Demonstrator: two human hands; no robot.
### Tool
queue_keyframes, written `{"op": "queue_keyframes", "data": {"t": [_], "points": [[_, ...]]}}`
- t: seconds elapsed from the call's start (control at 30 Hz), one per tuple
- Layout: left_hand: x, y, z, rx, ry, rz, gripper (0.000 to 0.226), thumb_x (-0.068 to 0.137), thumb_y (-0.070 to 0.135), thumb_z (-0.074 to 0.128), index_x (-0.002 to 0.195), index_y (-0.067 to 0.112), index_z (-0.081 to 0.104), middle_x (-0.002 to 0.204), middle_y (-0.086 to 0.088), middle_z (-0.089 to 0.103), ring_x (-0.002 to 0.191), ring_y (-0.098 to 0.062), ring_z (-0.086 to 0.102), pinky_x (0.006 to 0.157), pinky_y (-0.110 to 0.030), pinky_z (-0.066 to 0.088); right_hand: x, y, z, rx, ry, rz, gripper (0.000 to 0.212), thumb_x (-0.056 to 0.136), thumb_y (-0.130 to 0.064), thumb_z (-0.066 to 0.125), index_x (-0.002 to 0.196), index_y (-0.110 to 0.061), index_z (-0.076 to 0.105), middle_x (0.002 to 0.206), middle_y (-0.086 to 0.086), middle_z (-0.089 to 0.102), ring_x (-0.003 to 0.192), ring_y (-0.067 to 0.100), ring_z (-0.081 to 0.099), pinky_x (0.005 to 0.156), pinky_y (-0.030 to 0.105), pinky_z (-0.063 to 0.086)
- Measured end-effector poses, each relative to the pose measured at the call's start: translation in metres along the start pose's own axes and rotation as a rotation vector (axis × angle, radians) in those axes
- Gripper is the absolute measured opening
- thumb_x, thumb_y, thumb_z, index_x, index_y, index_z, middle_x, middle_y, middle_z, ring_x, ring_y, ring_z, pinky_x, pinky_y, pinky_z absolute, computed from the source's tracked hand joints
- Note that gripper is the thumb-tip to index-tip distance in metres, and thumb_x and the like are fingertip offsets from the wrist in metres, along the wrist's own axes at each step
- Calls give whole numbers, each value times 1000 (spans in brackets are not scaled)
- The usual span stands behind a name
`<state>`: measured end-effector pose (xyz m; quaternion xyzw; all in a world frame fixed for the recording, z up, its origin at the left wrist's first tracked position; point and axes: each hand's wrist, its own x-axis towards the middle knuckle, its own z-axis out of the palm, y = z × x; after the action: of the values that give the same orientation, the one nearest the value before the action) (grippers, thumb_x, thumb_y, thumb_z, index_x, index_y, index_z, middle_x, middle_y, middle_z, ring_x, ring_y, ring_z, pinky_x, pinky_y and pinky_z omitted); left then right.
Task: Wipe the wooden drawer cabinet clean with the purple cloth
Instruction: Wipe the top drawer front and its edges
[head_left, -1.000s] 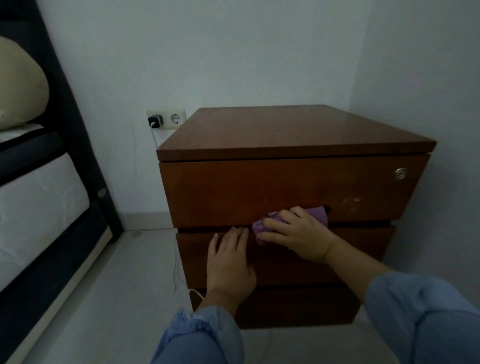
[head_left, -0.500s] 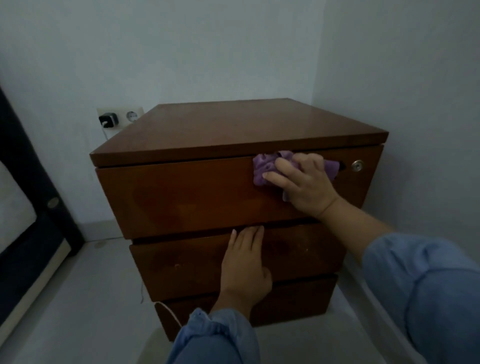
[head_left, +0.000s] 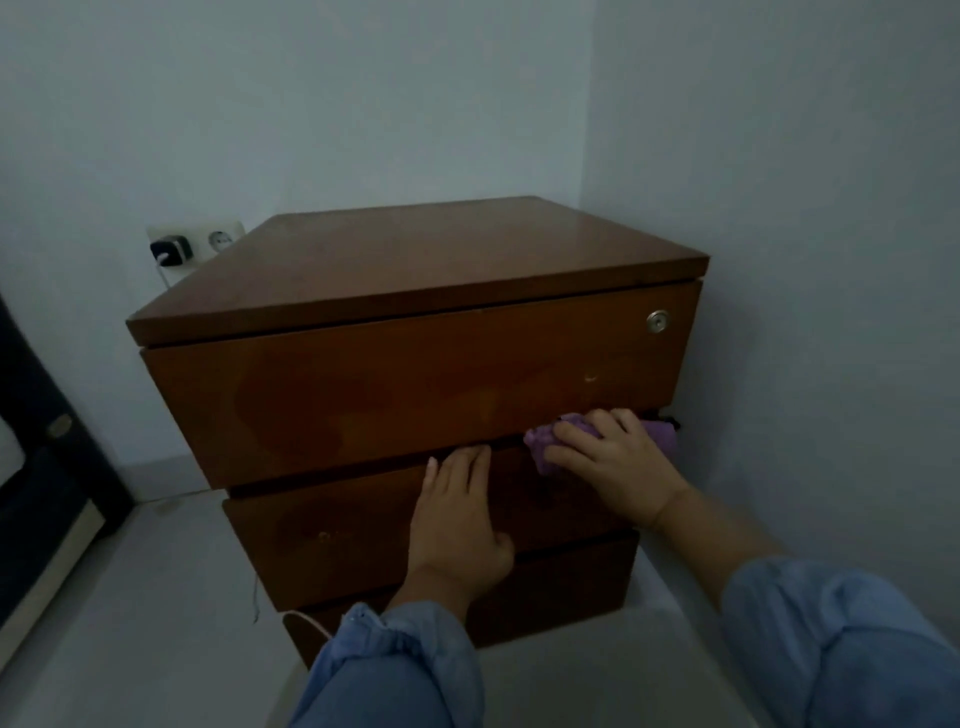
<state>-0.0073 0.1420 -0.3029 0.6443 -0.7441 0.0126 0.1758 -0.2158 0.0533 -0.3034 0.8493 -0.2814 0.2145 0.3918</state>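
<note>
- Left hand (head_left: 457, 525), blue sleeve, lower centre: fingers straight and released, flat on the middle drawer front.
- Right hand (head_left: 615, 462), centre right: fingers grasping a crumpled purple cloth (head_left: 543, 441), pressing it at the top drawer's lower right edge.
- Brown wooden three-drawer cabinet (head_left: 395, 395) mid-frame; round silver lock (head_left: 657, 321) upper right of the top drawer.
- White wall socket (head_left: 221, 239) with black charger (head_left: 171, 250), centre left behind the cabinet.
</note>
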Motion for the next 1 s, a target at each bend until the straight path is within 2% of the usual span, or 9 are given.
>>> {"op": "queue_keyframes", "data": {"t": [0.07,0.17,0.33,0.6,0.67,0.8,0.87,0.93,1.0], "points": [[1,5,-2,39,-21,1,91,79,43,52,151,16,5,157,0,10,145,-14,4,120,-35,-6,-4,4,-17,58,109,262,41,73,-15,48,113,-26,45,119,2,44,92,24,39,74,34,34],[4,11,-5,76,-49,49,88,82,46,47,152,16,2,159,1,6,146,-13,3,120,-35,-5,13,28,-42,152,271,523,40,72,-10,46,110,-21,45,120,2,41,94,26,38,74,32,28],[14,20,-3,95,-72,152,87,83,43,45,152,17,1,160,1,5,146,-12,2,119,-33,-7,52,65,-51,144,275,485,41,74,-9,45,114,-17,47,117,9,54,90,27,41,69,35,32],[19,31,18,34,24,117,90,76,45,48,151,20,6,157,5,12,144,-10,5,119,-32,-8,10,17,3,268,210,542,41,81,-4,46,121,-16,47,119,16,53,81,32,56,67,37,48],[19,30,17,41,2,118,91,76,44,49,151,21,4,157,5,11,145,-10,4,118,-31,-9,-2,6,9,290,158,569,44,80,0,46,121,-17,47,119,18,57,80,31,58,65,36,50],[20,34,10,36,-57,91,92,77,43,52,152,20,4,158,5,9,145,-11,3,119,-33,-8,-20,-6,5,378,-46,608,63,67,14,62,118,-20,48,118,17,58,82,33,59,62,39,53],[21,39,6,68,-97,68,93,78,43,53,152,17,3,159,2,7,146,-13,2,120,-36,-5,-26,-1,-5,424,-125,615,58,69,13,60,114,-23,51,115,12,56,83,31,57,62,39,50],[23,47,4,117,-128,59,93,80,43,52,152,14,0,160,-1,4,146,-15,0,120,-39,-3,-30,10,-19,428,-77,664,46,75,7,56,109,-23,55,106,9,54,83,28,55,65,37,47],[26,57,5,169,-173,89,93,83,46,49,151,12,-4,160,-4,-2,147,-17,-5,120,-41,-4,-26,26,-37,468,97,780,41,77,7,52,109,-19,58,103,9,53,87,22,54,73,33,45]]}}
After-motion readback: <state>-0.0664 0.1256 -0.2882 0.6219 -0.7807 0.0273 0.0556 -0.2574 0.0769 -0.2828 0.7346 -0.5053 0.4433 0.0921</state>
